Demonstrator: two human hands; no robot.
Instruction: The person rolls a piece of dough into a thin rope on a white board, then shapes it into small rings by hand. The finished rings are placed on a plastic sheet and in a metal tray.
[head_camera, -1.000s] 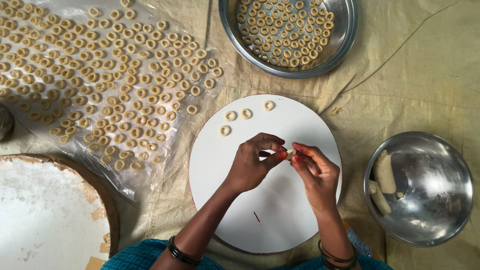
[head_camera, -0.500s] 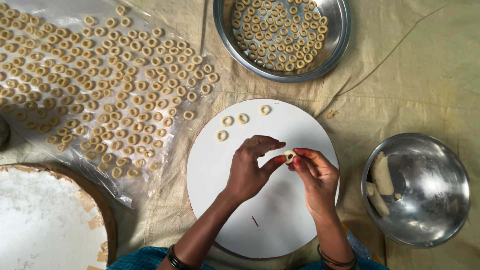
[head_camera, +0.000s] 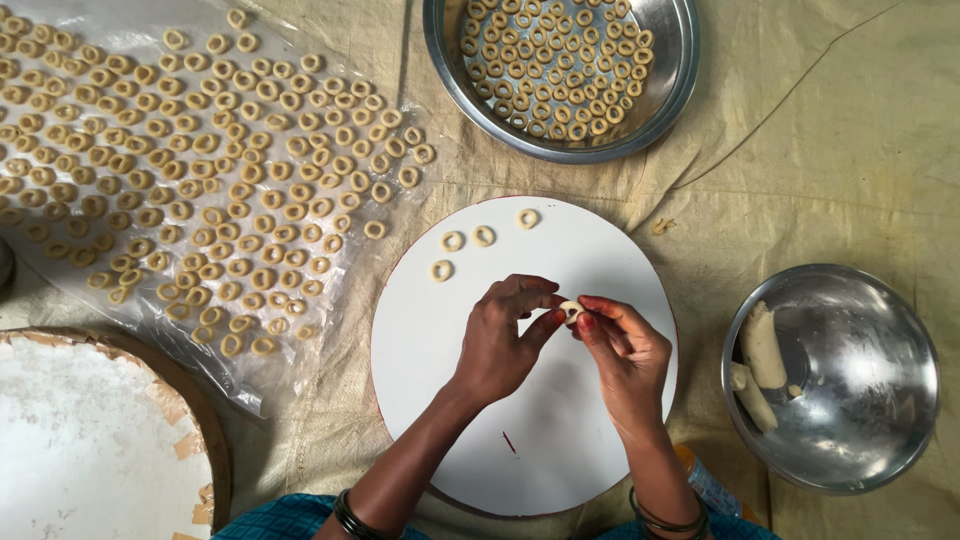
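- The left hand (head_camera: 500, 345) and the right hand (head_camera: 625, 350) met above the middle of the round white board (head_camera: 560, 440), and both pinched one small dough ring (head_camera: 570, 310) between thumb and fingertips; the other fingers were curled loosely.
- The dough ring was in the air between the two hands, not touching the board.
- Four finished rings (head_camera: 483, 236) lay near the far edge of the board, apart from each other.
- Many more rings were spread on the clear plastic sheet (head_camera: 250, 385) at the left, and others filled the steel pan (head_camera: 665, 100) beyond the board.
- The steel bowl (head_camera: 880, 440) at the right held two rolls of dough (head_camera: 762, 345).
- I think the ring could break or lose its shape if the fingers pressed too hard, because the dough looked thin and soft.
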